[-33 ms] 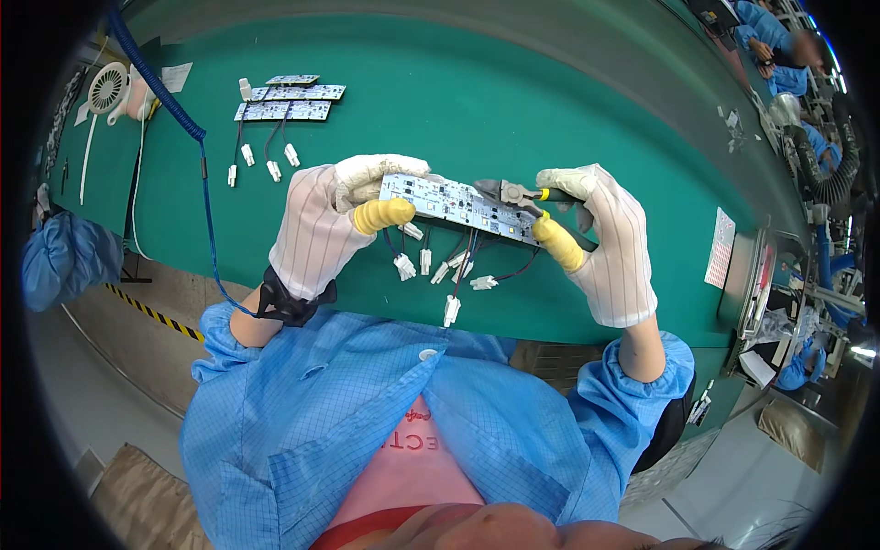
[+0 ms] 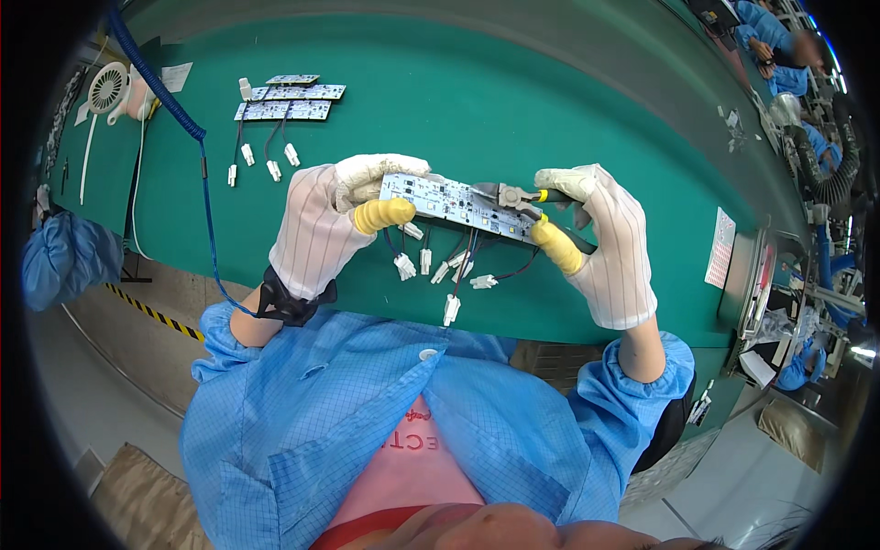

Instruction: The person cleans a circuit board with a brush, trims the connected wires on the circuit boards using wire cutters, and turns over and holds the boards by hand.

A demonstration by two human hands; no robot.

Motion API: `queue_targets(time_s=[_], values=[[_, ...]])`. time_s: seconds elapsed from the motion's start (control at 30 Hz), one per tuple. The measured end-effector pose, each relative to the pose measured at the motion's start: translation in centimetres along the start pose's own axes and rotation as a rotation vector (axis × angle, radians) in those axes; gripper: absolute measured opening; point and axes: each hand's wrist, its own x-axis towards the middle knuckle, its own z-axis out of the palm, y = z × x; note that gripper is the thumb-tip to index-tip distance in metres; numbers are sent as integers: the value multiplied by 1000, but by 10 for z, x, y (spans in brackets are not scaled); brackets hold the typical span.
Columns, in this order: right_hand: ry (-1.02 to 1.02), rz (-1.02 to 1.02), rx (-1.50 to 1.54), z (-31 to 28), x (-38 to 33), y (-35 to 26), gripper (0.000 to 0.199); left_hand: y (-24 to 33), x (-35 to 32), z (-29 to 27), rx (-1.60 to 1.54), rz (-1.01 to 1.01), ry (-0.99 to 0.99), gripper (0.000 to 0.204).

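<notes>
My left hand point(image 2: 335, 213), in a striped white glove with a yellow thumb cover, is closed on the left end of a white circuit board point(image 2: 445, 203). Diagonal cutters point(image 2: 510, 195) with black and yellow handles are gripped in my right hand point(image 2: 600, 240), gloved the same way. Their jaws lie over the board's upper right part; whether they touch it, I cannot tell. Short dark wires hang from below the board, ending in several white connectors point(image 2: 452, 310).
Further boards point(image 2: 284, 111) with wired connectors lie at the back left of the green table point(image 2: 440, 101). A coiled blue cord point(image 2: 165, 92) runs down to my left wrist. A small white fan point(image 2: 108, 88) stands far left. Co-workers in blue point(image 2: 770, 37) are at the far right.
</notes>
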Motion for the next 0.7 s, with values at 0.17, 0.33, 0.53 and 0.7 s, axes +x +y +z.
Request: queue_targets(time_s=[0.17,0.33,0.53,0.7], values=[[-38,-3,-33,2,-1,-3,43,1,0,1,9,11,5,41],[-34,-21,-2,4,-2,0,44,-3,-1,0,46,67,6,38],[-76,2,11,4,-1,-1,41,-1,-4,-3,396,47,-21,31],[-111,41,73,9,-2,8,30,5,6,-1,494,177,-17,32]])
